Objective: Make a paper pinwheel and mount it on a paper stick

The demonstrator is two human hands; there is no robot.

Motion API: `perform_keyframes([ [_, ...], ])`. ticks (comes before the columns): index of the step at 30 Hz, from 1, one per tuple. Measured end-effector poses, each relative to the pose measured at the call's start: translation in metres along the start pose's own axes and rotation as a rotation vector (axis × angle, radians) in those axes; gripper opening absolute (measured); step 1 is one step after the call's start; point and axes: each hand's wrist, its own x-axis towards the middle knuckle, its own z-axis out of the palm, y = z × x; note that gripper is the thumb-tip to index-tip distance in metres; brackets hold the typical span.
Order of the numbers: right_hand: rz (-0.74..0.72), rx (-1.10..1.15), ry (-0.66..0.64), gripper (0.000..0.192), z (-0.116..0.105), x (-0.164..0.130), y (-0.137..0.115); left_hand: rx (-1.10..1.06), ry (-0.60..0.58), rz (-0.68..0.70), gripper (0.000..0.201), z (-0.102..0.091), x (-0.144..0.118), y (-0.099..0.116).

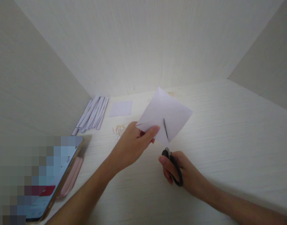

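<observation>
A square sheet of white paper (168, 107), turned corner-up, is pinched at its lower left by my left hand (138, 137), thumb on top. A short slit shows in the paper's left corner, near my thumb. My right hand (175, 170) grips a pair of black-handled scissors (177, 170), with fingers around the handles. One blade lies over the front of the paper at its lower corner, pointing up. The other blade is hidden behind the sheet. Paper and scissors appear held above the white table (227, 140).
Several narrow folded white paper strips (93, 112) lie in a pile at the back left, with a flat white square of paper (121, 108) beside them. Tan rubber bands (119, 129) sit behind my left wrist. A phone (54, 187) leans on a pink object (70, 178) at left. Walls enclose the back and sides.
</observation>
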Motion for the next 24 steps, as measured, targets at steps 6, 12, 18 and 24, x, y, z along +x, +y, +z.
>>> perform_keyframes([
  [6, 0.017, 0.014, 0.004, 0.052, -0.0004, 0.0006, -0.0014, -0.002, 0.008, 0.002, 0.038, -0.0006, -0.0001, -0.0011],
  [12, 0.001, 0.003, -0.004, 0.052, -0.0009, -0.0005, 0.0004, 0.008, 0.006, -0.005, 0.040, -0.0002, -0.0001, -0.0021],
  [18, -0.007, -0.008, 0.000, 0.051, -0.0008, -0.0001, -0.0001, 0.011, 0.007, 0.003, 0.040, 0.0000, -0.0009, -0.0019],
  [24, -0.008, -0.004, 0.000, 0.051, -0.0001, 0.0010, 0.0018, 0.001, 0.008, 0.018, 0.039, 0.0000, -0.0003, -0.0025],
])
